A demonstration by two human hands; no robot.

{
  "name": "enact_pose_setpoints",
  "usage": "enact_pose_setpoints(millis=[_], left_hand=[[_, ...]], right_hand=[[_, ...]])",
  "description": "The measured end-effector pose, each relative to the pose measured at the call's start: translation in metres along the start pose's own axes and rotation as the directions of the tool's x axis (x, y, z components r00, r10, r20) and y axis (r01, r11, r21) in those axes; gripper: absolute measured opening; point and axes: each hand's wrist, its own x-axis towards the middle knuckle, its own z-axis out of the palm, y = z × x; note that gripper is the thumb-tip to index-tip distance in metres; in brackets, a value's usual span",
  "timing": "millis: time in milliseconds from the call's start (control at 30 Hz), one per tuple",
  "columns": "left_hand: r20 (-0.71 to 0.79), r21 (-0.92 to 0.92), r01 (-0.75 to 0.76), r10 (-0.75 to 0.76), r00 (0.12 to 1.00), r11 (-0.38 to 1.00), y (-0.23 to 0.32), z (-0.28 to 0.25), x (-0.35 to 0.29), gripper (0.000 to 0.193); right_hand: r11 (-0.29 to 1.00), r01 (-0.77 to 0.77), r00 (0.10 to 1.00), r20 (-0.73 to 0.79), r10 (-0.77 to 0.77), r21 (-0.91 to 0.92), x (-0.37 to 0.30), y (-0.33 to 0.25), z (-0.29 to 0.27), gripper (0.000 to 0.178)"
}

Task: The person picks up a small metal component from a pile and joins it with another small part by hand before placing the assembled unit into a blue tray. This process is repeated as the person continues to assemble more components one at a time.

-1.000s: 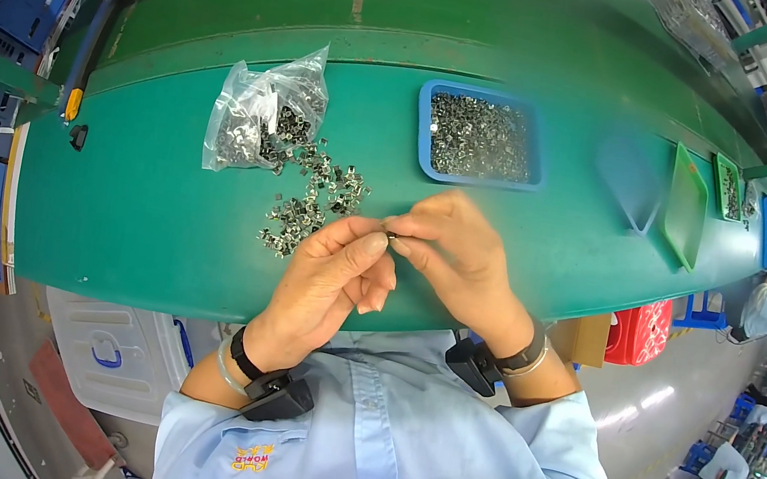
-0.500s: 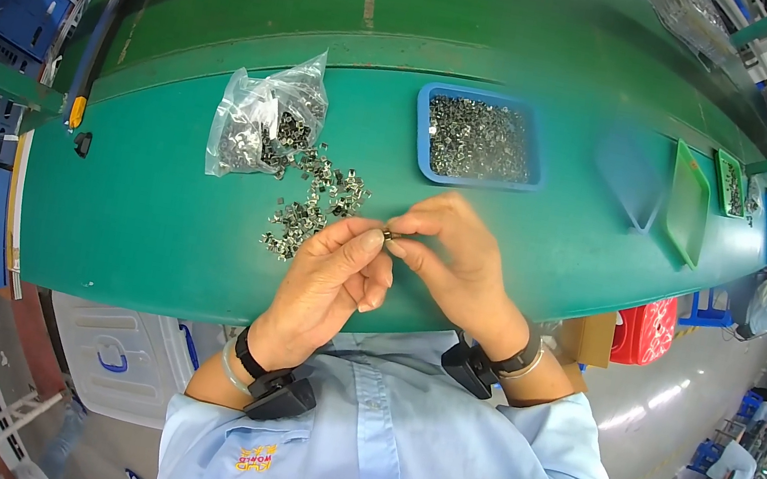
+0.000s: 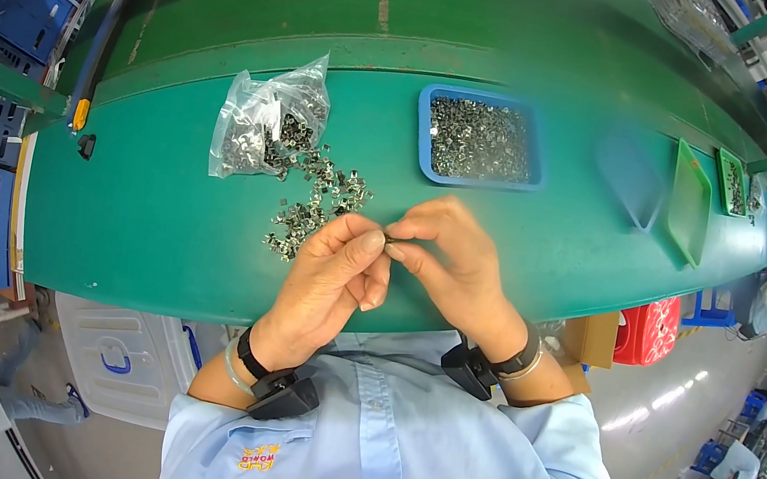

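Left hand (image 3: pixel 336 260) and right hand (image 3: pixel 452 256) pinched a small dark part (image 3: pixel 389 238) between fingertips, just right of the loose metal pieces (image 3: pixel 301 220); a slip of that fine grip could have lost it among them

Sm dark pc (image 3: pixel 390 239), mostly hidden, pinched btwn L grip (image 3: pixel 330 266) & R grip (image 3: pixel 451 251), pose unclear.

Your left hand (image 3: pixel 330 269) and your right hand (image 3: pixel 452 256) meet in front of your chest (image 3: pixel 443 432); in each one, the thumb (image 3: pixel 365 245) and the index finger (image 3: pixel 414 228) are pinched together. The other fingers (image 3: pixel 375 291) of your left hand curl loosely, and your two forearms (image 3: pixel 218 377) slant inward.
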Motion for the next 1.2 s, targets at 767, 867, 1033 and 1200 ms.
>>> enact_pose_setpoints(millis=[767, 867, 1033, 1200], left_hand=[[0.019, -0.034, -0.020, 0.020, 1.000, 0.999, 0.0027, 0.0016, -0.0019, 0.018], [0.027, -0.032, -0.016, 0.017, 0.999, 0.999, 0.0021, 0.0007, -0.0013, 0.017], [0.015, -0.027, -0.024, 0.024, 1.000, 0.999, 0.0036, 0.0023, -0.0012, 0.016], [0.010, 0.012, -0.032, 0.032, 0.999, 0.999, 0.0049, 0.0032, -0.0025, 0.016]], right_hand=[[0.996, -0.024, 0.999, -0.028, 0.027, 0.087, -0.0020, 0.0063, 0.0030, 0.016], [0.998, 0.051, 0.998, -0.044, -0.052, -0.023, -0.0025, 0.0066, 0.0033, 0.018], [0.996, 0.071, 0.996, -0.052, -0.074, -0.054, -0.0028, 0.0063, 0.0036, 0.019], [0.998, 0.057, 0.997, -0.060, -0.057, -0.003, -0.0022, 0.0050, 0.0032, 0.020]])
